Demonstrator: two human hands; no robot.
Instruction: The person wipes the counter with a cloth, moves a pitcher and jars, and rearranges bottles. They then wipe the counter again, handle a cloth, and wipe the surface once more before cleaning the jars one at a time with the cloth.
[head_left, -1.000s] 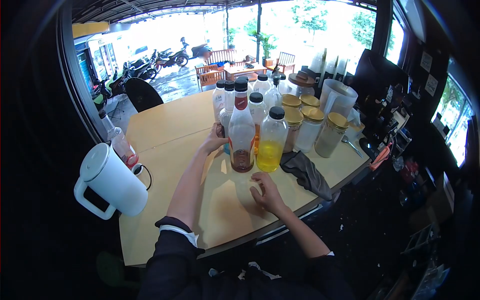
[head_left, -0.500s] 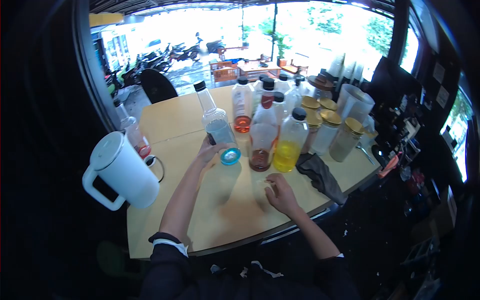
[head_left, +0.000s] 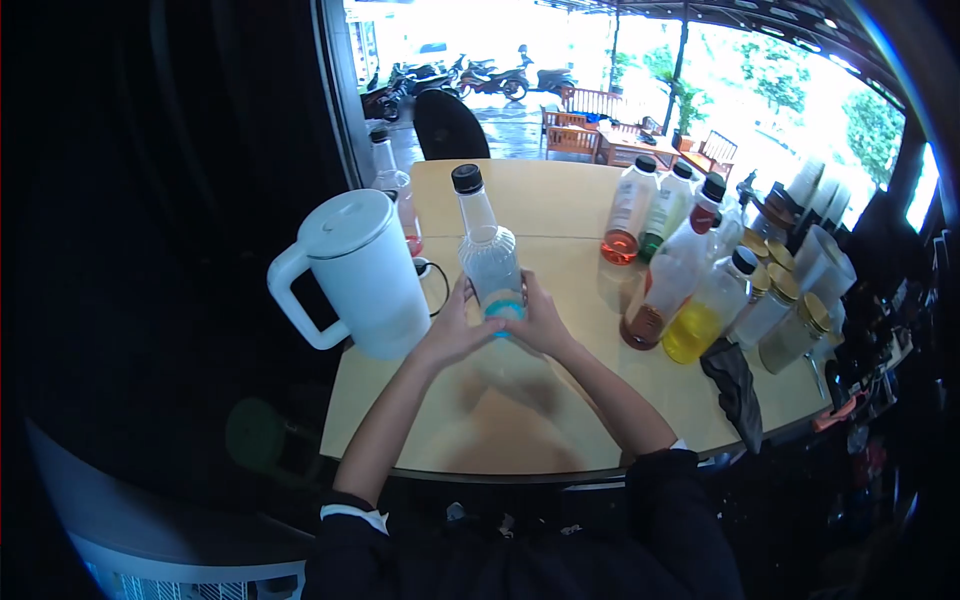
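Note:
A clear glass bottle [head_left: 490, 260] with a black cap and a little blue liquid at its base is held upright in the middle, over the table. Wrapped round its lower left side is my left hand [head_left: 458, 328], the thumb across the front. From the other side my right hand [head_left: 543, 318] grips the same bottle, so both hands close on its lower part. Just left of them stands a white lidded pitcher [head_left: 368, 275], its handle facing left. Partly behind the pitcher is another clear bottle [head_left: 392, 182] with red liquid.
On the right stand a bottle of yellow liquid [head_left: 697, 325], a bottle with dark red-brown liquid [head_left: 645, 318], a bottle of red liquid [head_left: 620, 240] and several gold-lidded jars [head_left: 785, 345]. A dark cloth [head_left: 735, 395] hangs over the table's [head_left: 480, 430] front edge.
My right hand has come off its place above the table and joined my left on the bottle, which is now more upright. The view has turned left.

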